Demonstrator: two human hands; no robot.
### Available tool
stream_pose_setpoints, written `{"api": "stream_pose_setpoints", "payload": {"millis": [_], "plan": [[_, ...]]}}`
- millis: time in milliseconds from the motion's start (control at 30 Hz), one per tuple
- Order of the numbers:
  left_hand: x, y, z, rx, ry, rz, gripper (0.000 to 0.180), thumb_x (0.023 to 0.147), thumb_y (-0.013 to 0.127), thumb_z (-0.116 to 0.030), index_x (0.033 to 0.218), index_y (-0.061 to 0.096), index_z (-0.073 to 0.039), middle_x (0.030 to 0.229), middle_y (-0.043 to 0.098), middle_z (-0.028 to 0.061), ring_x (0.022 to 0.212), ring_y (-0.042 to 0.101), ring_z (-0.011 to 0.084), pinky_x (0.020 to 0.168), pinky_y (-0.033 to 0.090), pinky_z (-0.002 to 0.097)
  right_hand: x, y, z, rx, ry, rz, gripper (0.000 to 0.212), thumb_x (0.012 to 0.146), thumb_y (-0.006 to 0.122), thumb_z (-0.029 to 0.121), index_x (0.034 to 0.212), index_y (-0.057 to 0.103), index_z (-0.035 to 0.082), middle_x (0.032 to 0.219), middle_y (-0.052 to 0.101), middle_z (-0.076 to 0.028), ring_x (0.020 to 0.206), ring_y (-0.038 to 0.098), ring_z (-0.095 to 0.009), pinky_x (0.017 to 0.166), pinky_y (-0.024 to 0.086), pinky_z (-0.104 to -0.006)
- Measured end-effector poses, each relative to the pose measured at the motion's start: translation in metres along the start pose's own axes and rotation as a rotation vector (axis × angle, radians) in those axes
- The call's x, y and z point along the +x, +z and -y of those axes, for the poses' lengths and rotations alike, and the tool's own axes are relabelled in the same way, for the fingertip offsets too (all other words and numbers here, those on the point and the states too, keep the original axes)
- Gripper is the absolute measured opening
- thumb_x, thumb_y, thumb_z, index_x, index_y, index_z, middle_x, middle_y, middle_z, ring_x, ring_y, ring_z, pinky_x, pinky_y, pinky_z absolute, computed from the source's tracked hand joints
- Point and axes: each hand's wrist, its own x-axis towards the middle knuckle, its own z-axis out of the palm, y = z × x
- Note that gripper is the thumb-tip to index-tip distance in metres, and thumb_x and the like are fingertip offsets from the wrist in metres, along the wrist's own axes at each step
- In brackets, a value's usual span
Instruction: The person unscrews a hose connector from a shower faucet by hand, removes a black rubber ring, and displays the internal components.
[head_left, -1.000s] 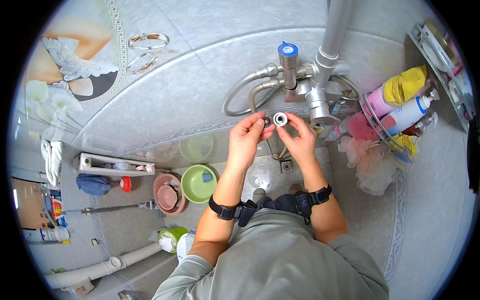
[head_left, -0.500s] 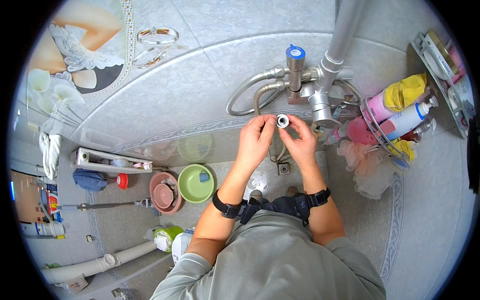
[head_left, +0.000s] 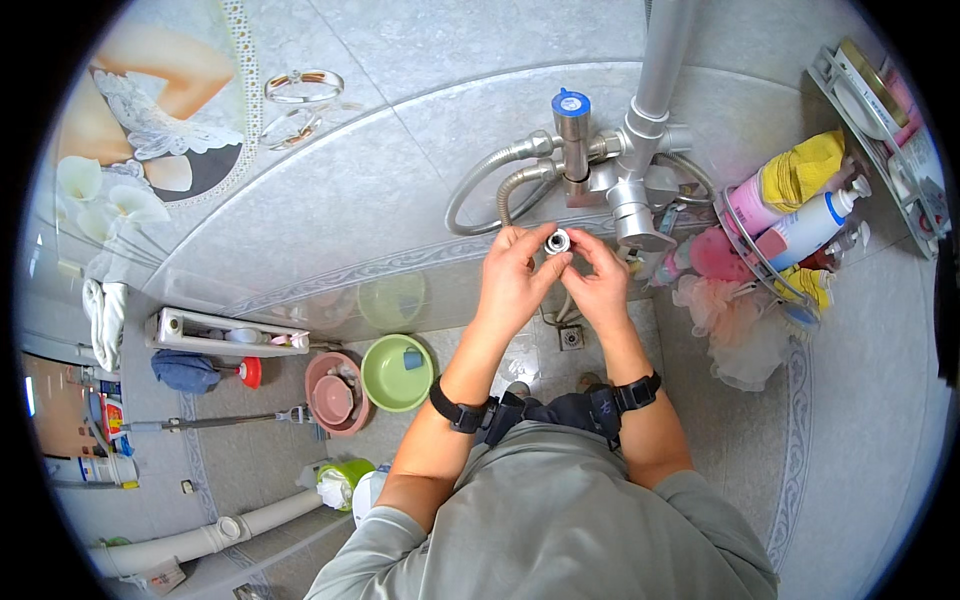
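Observation:
Between my two hands is a small round metal pipe fitting (head_left: 558,241), its open end with a dark hole facing up. My left hand (head_left: 513,278) pinches it from the left, index finger on top and thumb below. My right hand (head_left: 600,276) grips it from the right with thumb and fingers. Just beyond my hands, a chrome valve (head_left: 573,140) with a blue cap is mounted at the wall, and a flexible metal hose (head_left: 480,172) loops from it. Part of a thin hose shows below my hands; whether it joins the fitting is hidden.
A thick grey pipe (head_left: 657,75) rises beside the valve. To the right, a wire rack (head_left: 735,235) holds bottles and a yellow cloth, with mesh bath puffs (head_left: 735,340) below. On the left floor stand a green basin (head_left: 390,385) and a pink basin (head_left: 325,418). A drain (head_left: 570,338) lies ahead.
My left thumb has moved down under the fitting, and the fitting has turned slightly in my fingers. The whole view has shifted a little; both hands still hold it.

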Motion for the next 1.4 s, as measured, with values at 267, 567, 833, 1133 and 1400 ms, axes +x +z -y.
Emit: {"api": "stream_pose_setpoints", "payload": {"millis": [267,567,833,1133,1400], "plan": [[0.003,0.016,0.010,-0.157,0.009,-0.091,0.031,0.073,0.076,-0.014,0.101,0.066,-0.005,0.087,0.059,0.0005,0.056,0.041,0.0046,0.049,0.036,0.0213,0.007,-0.019,0.039,-0.250,-0.080,0.008,0.040,0.070,0.071,0.002,0.109,0.060,0.003,0.099,0.067,-0.010,0.090,0.065,-0.019,0.079,0.051,-0.0312],[0.002,0.013,0.012,-0.296,-0.237,0.007,0.032,0.075,0.075,-0.013,0.103,0.064,-0.005,0.071,0.055,-0.0080,0.052,0.034,0.0011,0.048,0.031,0.0182,0.026,-0.091,0.201,1.105,-0.573,0.220,0.011,0.082,0.057,0.016,0.080,0.060,0.006,0.081,0.065,-0.010,0.066,0.060,-0.018,0.061,0.047,-0.0287],[0.002,0.017,0.015,-0.329,-0.234,-0.006,0.043,0.074,0.075,-0.010,0.109,0.052,-0.004,0.098,0.063,0.0004,0.060,0.037,0.0005,0.052,0.033,0.0171,0.041,-0.085,0.265,1.418,-0.987,0.238,0.024,0.077,0.044,-0.012,0.069,0.064,0.000,0.061,0.056,-0.007,0.061,0.057,-0.017,0.102,0.041,-0.0371],[0.002,0.017,0.009,-0.316,-0.228,0.003,0.048,0.073,0.076,-0.011,0.113,0.049,-0.004,0.105,0.063,0.0044,0.057,0.036,0.0003,0.052,0.034,0.0170,0.026,-0.088,0.270,1.355,-0.904,0.068,0.029,0.078,0.040,-0.013,0.067,0.063,0.001,0.061,0.058,-0.006,0.062,0.059,-0.017,0.099,0.044,-0.0379],[0.001,0.018,0.012,-0.363,-0.241,0.020,0.050,0.073,0.076,-0.010,0.114,0.049,-0.003,0.106,0.063,0.0044,0.057,0.037,0.0002,0.052,0.034,0.0166,0.010,-0.105,0.206,1.671,-0.812,0.736,0.013,0.081,0.053,0.009,0.071,0.060,0.005,0.068,0.062,-0.008,0.057,0.057,-0.022,0.070,0.045,-0.0348]]}}
